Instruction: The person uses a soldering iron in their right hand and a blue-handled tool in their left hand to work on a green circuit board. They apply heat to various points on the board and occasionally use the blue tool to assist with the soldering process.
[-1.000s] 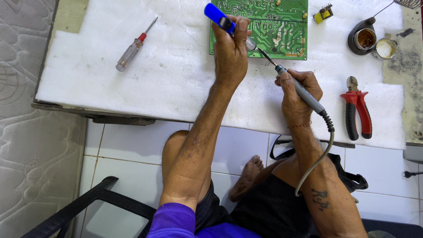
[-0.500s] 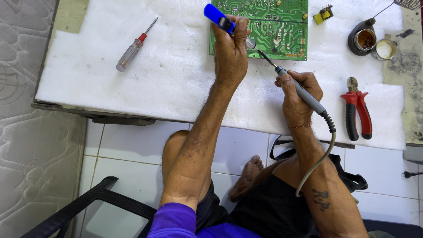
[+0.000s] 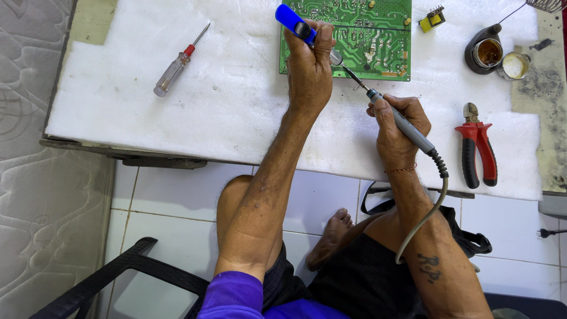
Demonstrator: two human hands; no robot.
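Here hands grip tools.

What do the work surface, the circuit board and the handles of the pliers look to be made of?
Work surface: looks like white foam or fibre padding, matte and slightly fuzzy, with ragged edges.
Circuit board: rigid green laminate, semi-gloss, with pale traces and shiny solder dots.
Pliers: red handles, probably rubber or plastic sleeves, smooth and dull; the jaws look like grey metal.
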